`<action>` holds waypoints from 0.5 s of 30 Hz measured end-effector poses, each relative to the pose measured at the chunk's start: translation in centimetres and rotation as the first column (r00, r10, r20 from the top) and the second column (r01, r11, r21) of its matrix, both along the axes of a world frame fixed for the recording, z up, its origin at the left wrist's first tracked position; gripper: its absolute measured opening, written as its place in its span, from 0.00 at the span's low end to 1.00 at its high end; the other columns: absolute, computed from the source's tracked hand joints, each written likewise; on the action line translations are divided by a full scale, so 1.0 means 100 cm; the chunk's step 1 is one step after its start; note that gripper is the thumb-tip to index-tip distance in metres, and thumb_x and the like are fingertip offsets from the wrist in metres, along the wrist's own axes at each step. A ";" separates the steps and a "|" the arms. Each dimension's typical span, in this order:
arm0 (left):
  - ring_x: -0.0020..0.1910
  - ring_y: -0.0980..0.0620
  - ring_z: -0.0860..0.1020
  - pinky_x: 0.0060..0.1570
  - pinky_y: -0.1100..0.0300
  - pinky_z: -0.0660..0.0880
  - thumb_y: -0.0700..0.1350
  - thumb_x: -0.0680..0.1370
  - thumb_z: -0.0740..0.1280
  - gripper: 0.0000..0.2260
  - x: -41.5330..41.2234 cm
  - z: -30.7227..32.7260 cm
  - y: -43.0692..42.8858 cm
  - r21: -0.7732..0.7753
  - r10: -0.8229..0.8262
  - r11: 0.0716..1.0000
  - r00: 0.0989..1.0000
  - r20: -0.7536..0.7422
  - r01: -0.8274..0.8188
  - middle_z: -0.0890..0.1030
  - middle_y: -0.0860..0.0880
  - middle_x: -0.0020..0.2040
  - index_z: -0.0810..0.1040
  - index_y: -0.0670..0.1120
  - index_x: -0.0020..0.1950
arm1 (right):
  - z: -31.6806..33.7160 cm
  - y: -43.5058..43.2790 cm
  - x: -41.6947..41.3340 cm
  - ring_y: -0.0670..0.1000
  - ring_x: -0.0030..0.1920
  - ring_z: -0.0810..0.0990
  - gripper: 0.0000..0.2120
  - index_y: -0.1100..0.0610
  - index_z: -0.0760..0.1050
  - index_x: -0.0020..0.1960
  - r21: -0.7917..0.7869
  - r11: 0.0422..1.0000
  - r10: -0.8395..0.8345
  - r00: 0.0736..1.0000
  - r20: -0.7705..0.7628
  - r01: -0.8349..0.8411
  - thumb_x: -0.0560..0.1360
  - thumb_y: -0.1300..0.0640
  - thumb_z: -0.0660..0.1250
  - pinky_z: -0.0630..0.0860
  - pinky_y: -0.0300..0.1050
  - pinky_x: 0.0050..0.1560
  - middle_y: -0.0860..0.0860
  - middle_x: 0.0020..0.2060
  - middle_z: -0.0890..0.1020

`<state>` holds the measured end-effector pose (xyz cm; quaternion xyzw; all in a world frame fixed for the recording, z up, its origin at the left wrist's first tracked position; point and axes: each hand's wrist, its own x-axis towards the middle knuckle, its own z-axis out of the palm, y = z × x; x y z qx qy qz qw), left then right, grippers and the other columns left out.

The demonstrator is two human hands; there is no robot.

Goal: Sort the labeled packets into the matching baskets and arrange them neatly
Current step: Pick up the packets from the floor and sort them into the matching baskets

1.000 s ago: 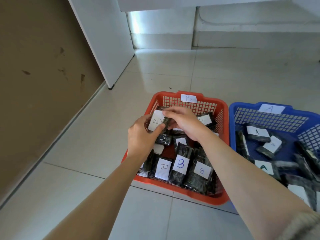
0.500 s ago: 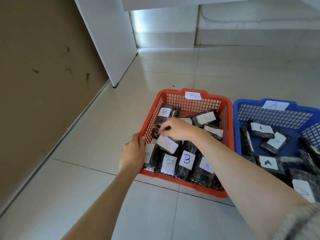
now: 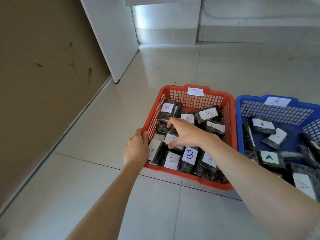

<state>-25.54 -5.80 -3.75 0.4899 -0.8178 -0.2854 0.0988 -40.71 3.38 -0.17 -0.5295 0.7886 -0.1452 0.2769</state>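
A second ago both my hands held a B packet [image 3: 170, 139] up over the red basket [image 3: 222, 95]. My left hand [image 3: 136, 149] has since let go and now grips the basket's left rim. My right hand [image 3: 184, 133] has lowered the packet among the others, still pinching it, fingertips against a dark packet [image 3: 161, 129] behind.

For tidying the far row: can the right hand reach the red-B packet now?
Probably yes: the red-B packet lies uncovered just beyond the right hand, which first must release another packet.
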 end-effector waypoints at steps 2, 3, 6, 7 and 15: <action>0.43 0.47 0.80 0.43 0.48 0.80 0.57 0.82 0.49 0.17 0.000 -0.001 0.000 -0.002 0.001 1.000 1.000 -0.003 -0.001 0.79 0.48 0.51 0.67 0.50 0.63 | -0.002 0.003 0.004 0.50 0.55 0.70 0.29 0.54 0.64 0.65 -0.002 0.999 0.036 0.998 -0.045 -0.036 0.69 0.53 0.74 0.70 0.45 0.52 0.51 0.61 0.71; 0.43 0.47 0.80 0.43 0.48 0.80 0.57 0.82 0.50 0.17 0.000 -0.001 0.000 -0.007 0.001 1.000 1.000 -0.004 -0.001 0.79 0.48 0.51 0.67 0.50 0.63 | -0.002 0.004 0.005 0.50 0.55 0.71 0.29 0.55 0.64 0.66 -0.008 0.999 0.045 0.997 -0.070 -0.046 0.70 0.54 0.73 0.70 0.44 0.51 0.52 0.62 0.71; 0.44 0.47 0.80 0.44 0.48 0.80 0.56 0.82 0.50 0.17 0.001 -0.001 0.000 -0.043 0.000 0.999 1.000 -0.019 -0.001 0.79 0.48 0.51 0.68 0.49 0.64 | -0.003 0.003 0.007 0.53 0.62 0.69 0.31 0.58 0.64 0.70 -0.047 0.997 0.060 0.988 -0.140 -0.067 0.71 0.54 0.71 0.69 0.44 0.57 0.54 0.63 0.70; 0.45 0.47 0.80 0.44 0.48 0.80 0.55 0.82 0.51 0.16 0.001 -0.001 0.000 -0.062 -0.001 0.998 0.999 -0.034 -0.002 0.79 0.48 0.52 0.67 0.49 0.65 | -0.004 0.002 0.008 0.53 0.63 0.67 0.31 0.59 0.64 0.71 -0.051 0.995 0.075 0.983 -0.170 -0.085 0.72 0.54 0.70 0.67 0.43 0.60 0.54 0.64 0.70; 0.65 0.47 0.69 0.64 0.47 0.65 0.54 0.82 0.50 0.19 0.000 0.017 0.007 -0.235 -0.043 0.970 0.996 0.084 0.062 0.72 0.47 0.65 0.66 0.47 0.69 | 0.006 0.021 0.014 0.54 0.71 0.55 0.29 0.56 0.54 0.76 -0.030 0.999 0.024 0.939 -0.344 -0.036 0.79 0.49 0.58 0.59 0.54 0.69 0.52 0.72 0.61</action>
